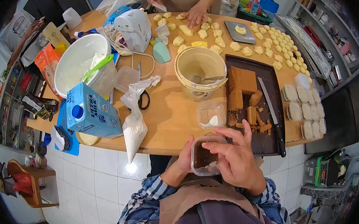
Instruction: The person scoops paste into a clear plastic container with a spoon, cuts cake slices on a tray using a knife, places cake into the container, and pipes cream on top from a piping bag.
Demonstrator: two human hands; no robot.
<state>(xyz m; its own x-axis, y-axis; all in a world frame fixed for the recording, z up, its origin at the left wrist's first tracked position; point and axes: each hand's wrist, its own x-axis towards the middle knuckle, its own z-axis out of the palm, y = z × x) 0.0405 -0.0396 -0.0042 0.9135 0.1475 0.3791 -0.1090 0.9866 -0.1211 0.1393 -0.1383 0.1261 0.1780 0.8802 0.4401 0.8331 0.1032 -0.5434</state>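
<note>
My left hand (185,157) grips a small clear plastic container (212,171) by its left side, above the table's front edge. Brown cake (201,157) lies inside, with a bit of white at the bottom. My right hand (238,160) reaches over from the right, its fingers apart and the index finger touching the cake. Just beyond stands another clear container (211,114) with something white in it. To the right, a dark baking tray (249,61) carries a brown cake block (243,80), cut pieces (252,116) and a long knife (272,105).
A cream-coloured bucket (199,92) stands mid-table. Leftward are a filled piping bag (134,134), a milk carton (94,113), a white bowl (67,78) and a mixer (133,30). Filled containers (306,111) stack at right. Across, another person's hand (197,15) works among dough pieces (178,41).
</note>
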